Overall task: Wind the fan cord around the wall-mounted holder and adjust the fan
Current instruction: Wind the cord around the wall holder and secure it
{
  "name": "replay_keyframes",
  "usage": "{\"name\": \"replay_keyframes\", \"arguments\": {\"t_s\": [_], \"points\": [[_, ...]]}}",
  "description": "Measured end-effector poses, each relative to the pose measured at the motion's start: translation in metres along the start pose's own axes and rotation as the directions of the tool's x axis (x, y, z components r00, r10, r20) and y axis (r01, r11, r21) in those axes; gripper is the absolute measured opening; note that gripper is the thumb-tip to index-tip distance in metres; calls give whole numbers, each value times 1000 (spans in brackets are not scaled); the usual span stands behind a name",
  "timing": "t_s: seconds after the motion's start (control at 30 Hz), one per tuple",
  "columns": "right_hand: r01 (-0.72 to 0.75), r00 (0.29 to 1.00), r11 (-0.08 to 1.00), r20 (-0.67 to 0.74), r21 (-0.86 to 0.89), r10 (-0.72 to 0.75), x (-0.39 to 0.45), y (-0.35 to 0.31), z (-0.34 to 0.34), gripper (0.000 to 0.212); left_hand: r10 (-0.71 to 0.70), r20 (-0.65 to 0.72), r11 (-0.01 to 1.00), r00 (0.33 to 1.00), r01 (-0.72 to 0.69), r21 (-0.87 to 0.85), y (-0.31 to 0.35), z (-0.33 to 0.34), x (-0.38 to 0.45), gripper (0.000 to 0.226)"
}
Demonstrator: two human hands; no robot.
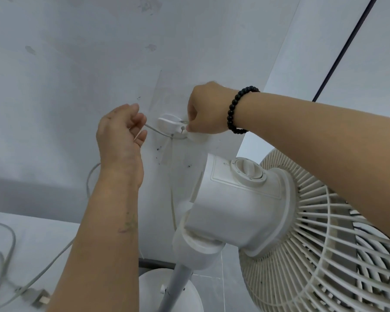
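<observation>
- both hands are raised to the wall, one on each side of the white wall-mounted holder (170,125), a little apart from each other.
- left hand (119,136) sits just left of the holder with its fingers curled round the thin white fan cord (154,129), which runs from those fingers rightward to the holder.
- right hand (206,109) is on the holder's right side, fingertips pinching the cord against the holder's right end; a black bead bracelet (235,109) circles that wrist.
- a loop of the cord passes under the holder, and a further length hangs straight down the wall below it, beside the fan's neck.
- more cord curves out from behind the left forearm, drops to the pale surface at the lower left, and loops there, ending in a grey plug (40,299) near the bottom edge.
- white fan (239,199) stands near and right of the holder, its motor housing close to the wall, with a round dial (248,171) on top.
- fan grille (320,244) faces right and downward; the right forearm crosses above it.
- fan pole (175,287) descends to a round white base (149,287) at the bottom of the view.
- dark vertical line (345,46) runs up the surface at the far right.
</observation>
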State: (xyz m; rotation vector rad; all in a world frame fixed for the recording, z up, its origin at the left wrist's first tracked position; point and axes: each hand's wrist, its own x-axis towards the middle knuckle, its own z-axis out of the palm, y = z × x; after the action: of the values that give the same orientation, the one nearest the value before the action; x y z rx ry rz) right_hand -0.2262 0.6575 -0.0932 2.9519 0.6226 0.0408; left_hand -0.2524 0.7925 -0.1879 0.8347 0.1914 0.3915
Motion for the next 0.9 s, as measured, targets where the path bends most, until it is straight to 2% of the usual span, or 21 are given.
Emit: {"name": "replay_keyframes", "arguments": {"t_s": [0.1, 0.2, 0.27, 0.33, 0.4, 0.47, 0.53, 0.67, 0.77, 0.83, 0.9], "points": [[81, 994, 990, -79, 117, -72, 0, -3, -3, 22, 151, 106, 962, 983, -170, 212, -6, 5, -3, 32], [128, 989, 979, -94, 158, -114, 5, -10, -4, 34, 251, 311, 847, 917, -364, 389, -14, 7, -6, 31], [137, 989, 980, -69, 144, -128, 9, -15, -4, 45, 248, 412, 790, 877, -429, 438, -17, 4, -4, 32], [145, 989, 976, -57, 160, -138, 10, -15, -3, 52, 261, 458, 734, 850, -483, 478, -18, 0, -2, 32], [149, 989, 955, -52, 256, -140, 9, -11, -2, 60, 288, 499, 650, 817, -549, 525, -15, -2, -2, 39], [157, 987, 913, -41, 377, -153, 8, -6, -3, 66, 293, 541, 618, 788, -588, 522, -13, -3, -2, 48], [175, 982, 859, -23, 482, -187, 5, -5, -4, 65, 291, 568, 613, 769, -607, 507, -11, -3, -3, 50], [142, 964, 758, 86, 637, -253, 4, -13, -8, 50, 291, 590, 619, 753, -619, 483, -9, -4, -2, 46], [166, 971, 822, 57, 545, -233, 8, -18, -10, 45, 328, 559, 611, 761, -623, 489, -11, -3, -1, 39], [181, 978, 869, 4, 460, -206, 10, -19, -10, 40, 389, 500, 576, 774, -628, 524, -13, -1, -1, 34], [188, 980, 873, -31, 450, -195, 10, -17, -10, 35, 460, 423, 563, 781, -625, 541, -14, -2, -2, 34]]}}
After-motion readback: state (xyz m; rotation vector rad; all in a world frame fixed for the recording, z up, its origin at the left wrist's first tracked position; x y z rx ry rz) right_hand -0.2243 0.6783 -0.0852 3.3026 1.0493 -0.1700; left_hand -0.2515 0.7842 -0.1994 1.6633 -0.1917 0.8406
